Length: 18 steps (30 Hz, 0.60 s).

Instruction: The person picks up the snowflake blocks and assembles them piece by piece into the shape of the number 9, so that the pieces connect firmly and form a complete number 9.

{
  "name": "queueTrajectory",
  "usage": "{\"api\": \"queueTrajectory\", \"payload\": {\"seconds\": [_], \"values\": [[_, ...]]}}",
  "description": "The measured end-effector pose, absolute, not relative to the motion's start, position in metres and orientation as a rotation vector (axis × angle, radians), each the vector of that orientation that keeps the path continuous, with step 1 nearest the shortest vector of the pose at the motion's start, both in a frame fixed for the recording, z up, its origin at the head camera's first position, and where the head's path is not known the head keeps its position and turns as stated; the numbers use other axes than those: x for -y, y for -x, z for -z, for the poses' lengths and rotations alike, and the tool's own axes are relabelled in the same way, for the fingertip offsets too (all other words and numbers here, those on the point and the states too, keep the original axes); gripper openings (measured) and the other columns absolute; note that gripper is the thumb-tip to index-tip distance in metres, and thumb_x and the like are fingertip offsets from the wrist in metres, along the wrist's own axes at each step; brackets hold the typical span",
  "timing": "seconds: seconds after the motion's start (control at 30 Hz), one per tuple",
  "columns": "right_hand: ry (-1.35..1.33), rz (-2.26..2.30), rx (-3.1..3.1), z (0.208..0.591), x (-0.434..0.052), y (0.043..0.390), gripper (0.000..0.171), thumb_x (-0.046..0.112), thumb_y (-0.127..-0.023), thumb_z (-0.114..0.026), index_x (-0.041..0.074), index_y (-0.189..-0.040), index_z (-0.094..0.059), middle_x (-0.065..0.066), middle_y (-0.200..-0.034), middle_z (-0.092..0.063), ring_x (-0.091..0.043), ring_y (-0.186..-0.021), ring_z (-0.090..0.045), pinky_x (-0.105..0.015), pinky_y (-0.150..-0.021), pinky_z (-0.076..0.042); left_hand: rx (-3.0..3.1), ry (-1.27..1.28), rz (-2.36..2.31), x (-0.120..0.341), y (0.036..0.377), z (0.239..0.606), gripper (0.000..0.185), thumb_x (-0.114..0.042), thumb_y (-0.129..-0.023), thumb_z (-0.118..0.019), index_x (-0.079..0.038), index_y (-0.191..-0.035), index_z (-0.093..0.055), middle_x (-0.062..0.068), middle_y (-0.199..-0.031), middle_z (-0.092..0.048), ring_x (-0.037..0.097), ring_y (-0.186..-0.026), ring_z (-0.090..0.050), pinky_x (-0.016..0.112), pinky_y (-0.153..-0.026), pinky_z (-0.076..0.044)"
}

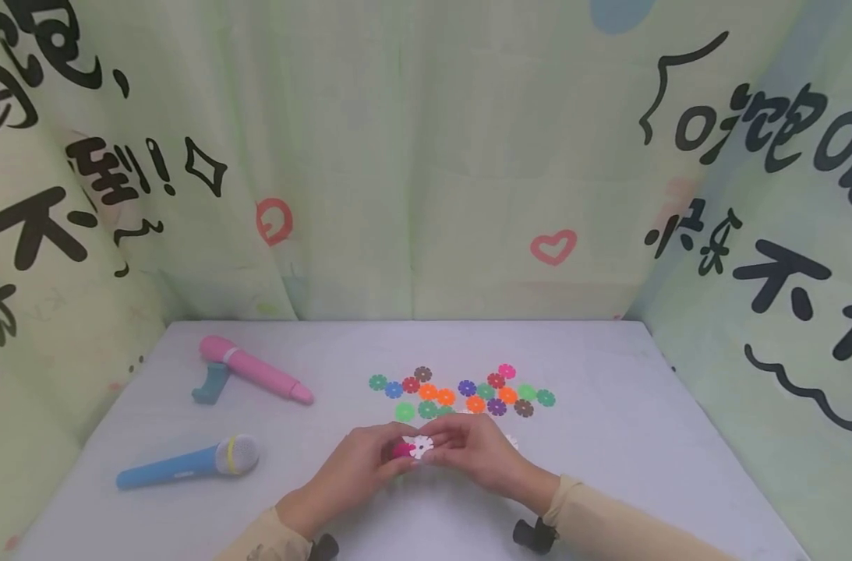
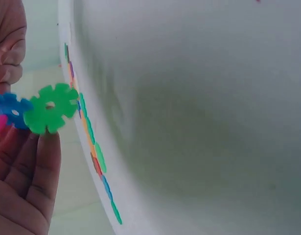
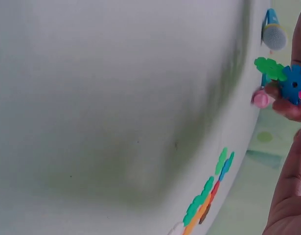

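My two hands meet low over the middle of the white table (image 1: pixel 608 436). Between them is a small cluster of joined snowflake discs. A white disc (image 1: pixel 421 446) faces up with a pink one (image 1: pixel 401 449) beside it. My left hand (image 1: pixel 396 453) pinches the cluster from the left and my right hand (image 1: pixel 441 444) pinches it from the right. The left wrist view shows a green disc (image 2: pixel 51 108) slotted onto a blue disc (image 2: pixel 11 110) above my left fingers (image 2: pixel 28 181). The same green disc (image 3: pixel 269 68) and blue disc (image 3: pixel 293 84) show in the right wrist view.
Several loose coloured discs (image 1: pixel 468 392) lie in a patch just beyond my hands. At the left lie a pink toy microphone (image 1: pixel 257 370), a teal piece (image 1: pixel 211 383) and a blue toy microphone (image 1: pixel 187 462). Printed curtains (image 1: pixel 426 156) close in the table on three sides.
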State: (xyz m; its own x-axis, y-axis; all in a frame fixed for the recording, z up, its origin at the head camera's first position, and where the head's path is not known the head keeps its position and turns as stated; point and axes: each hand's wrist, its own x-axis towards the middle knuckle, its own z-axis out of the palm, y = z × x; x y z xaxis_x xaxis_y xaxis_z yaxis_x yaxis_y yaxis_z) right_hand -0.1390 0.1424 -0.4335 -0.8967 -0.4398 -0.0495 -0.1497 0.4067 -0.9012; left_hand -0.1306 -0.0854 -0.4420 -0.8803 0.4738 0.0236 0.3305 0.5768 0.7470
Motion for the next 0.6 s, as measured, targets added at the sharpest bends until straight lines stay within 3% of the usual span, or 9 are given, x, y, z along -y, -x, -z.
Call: {"api": "queueTrajectory", "payload": {"seconds": [0.2, 0.43, 0.6], "values": [[0.605, 1.493, -2.341, 0.4275, -0.1486, 0.1363, 0.028, 0.014, -0.089, -0.077, 0.009, -0.115, -0.072, 0.000, -0.103, -0.073, -0.015, -0.093, -0.070, -0.028, -0.080, -0.056, -2.649, -0.705, -1.167, 0.0888, 0.1309, 0.4438, 0.027, -0.028, -0.087, -0.079, -0.018, -0.111, -0.074, -0.019, -0.088, -0.066, 0.001, -0.078, -0.059, 0.023, -0.073, -0.053], [0.581, 1.563, -2.284, 0.4331, -0.1502, 0.1361, 0.023, 0.013, -0.089, -0.076, 0.011, -0.112, -0.073, -0.001, -0.101, -0.073, -0.017, -0.092, -0.070, -0.029, -0.079, -0.056, -2.626, -0.747, -1.181, 0.0864, 0.1301, 0.4458, 0.038, -0.026, -0.088, -0.079, -0.016, -0.123, -0.070, -0.017, -0.093, -0.067, 0.002, -0.079, -0.058, 0.024, -0.077, -0.053], [0.570, 1.537, -2.316, 0.4343, -0.1486, 0.1357, 0.020, 0.014, -0.089, -0.077, 0.012, -0.109, -0.074, 0.001, -0.098, -0.073, -0.016, -0.090, -0.070, -0.028, -0.077, -0.057, -2.624, -0.771, -1.181, 0.0818, 0.1308, 0.4453, 0.040, -0.026, -0.085, -0.081, -0.016, -0.123, -0.071, -0.017, -0.091, -0.067, 0.001, -0.074, -0.057, 0.020, -0.073, -0.052]]}}
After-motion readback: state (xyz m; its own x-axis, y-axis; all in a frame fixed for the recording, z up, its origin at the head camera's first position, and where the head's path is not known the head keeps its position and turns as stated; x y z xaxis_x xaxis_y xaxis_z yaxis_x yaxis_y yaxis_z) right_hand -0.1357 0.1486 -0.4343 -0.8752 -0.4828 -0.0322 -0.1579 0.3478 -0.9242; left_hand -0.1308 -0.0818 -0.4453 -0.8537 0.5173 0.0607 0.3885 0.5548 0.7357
